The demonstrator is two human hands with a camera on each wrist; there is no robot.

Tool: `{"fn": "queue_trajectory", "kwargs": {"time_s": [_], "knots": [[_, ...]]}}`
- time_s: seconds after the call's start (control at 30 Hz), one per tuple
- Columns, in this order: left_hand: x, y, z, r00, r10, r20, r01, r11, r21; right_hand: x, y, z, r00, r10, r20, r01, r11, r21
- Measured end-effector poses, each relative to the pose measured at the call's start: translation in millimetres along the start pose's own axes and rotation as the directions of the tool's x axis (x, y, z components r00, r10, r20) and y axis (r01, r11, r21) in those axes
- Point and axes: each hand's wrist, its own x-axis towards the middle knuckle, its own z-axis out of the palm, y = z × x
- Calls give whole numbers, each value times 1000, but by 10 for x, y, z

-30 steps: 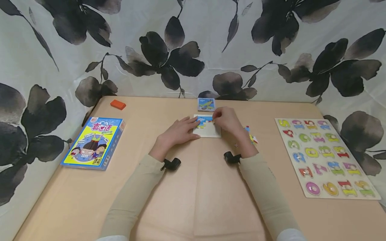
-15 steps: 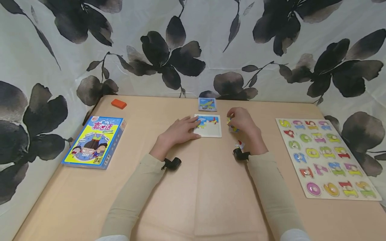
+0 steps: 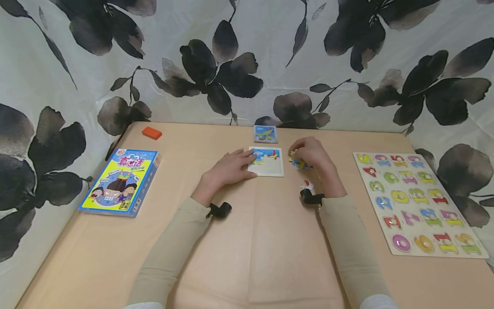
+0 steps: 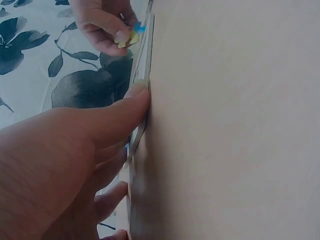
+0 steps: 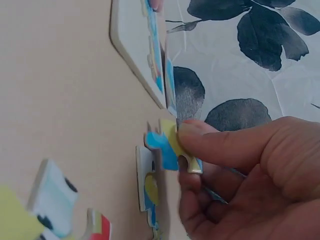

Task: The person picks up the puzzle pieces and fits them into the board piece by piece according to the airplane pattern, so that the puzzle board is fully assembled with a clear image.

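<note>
Out at 10 o'clock, the boxed game and the orange block lie as they did a second ago, playing no part. My left hand hasn't shifted either: its fingers stretch relaxed over the 9 o'clock side of the puzzle board, the thumb at its near edge, so I'd say it is steadying the board. The board sits straight ahead at 12 o'clock, blue and coloured pieces along its far part, bare white nearer me, so I judge the filling only partly done. The small picture card stands just beyond it, unmoved. The real change is on the right: my right hand was at the board's 1 o'clock corner a second ago and is now off its 3 o'clock side, above the loose pieces. It pinches a blue-and-yellow piece between thumb and fingers, clear of the board, which I read as one placement finished and another piece chosen. Against the earliest frame, the red bit near the board's 1 o'clock corner now shows uncovered, and so do more of the loose pieces my arm hid. Farther out, toward 3 o'clock, the number board is unchanged.
</note>
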Motion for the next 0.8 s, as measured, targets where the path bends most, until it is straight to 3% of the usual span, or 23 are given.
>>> {"fn": "queue_trajectory", "kwargs": {"time_s": [0.2,0.33,0.53,0.67,0.8], "knots": [[10,-5,6,1000,5,-9,-5,1000,8,-27,-44,-18,998,-21,-63,23,999,47],[6,-15,11,1000,1,-5,-1,1000,3,-31,-92,-5,996,-72,-57,75,995,62],[7,-23,22,1000,8,-11,-8,1000,11,-13,-173,79,990,-133,43,125,980,153],[13,-20,25,1000,6,-5,-6,1000,15,4,-212,159,974,-189,127,175,978,113],[17,-16,24,1000,4,2,-4,1000,18,13,-243,233,966,-177,187,158,981,109]]}}
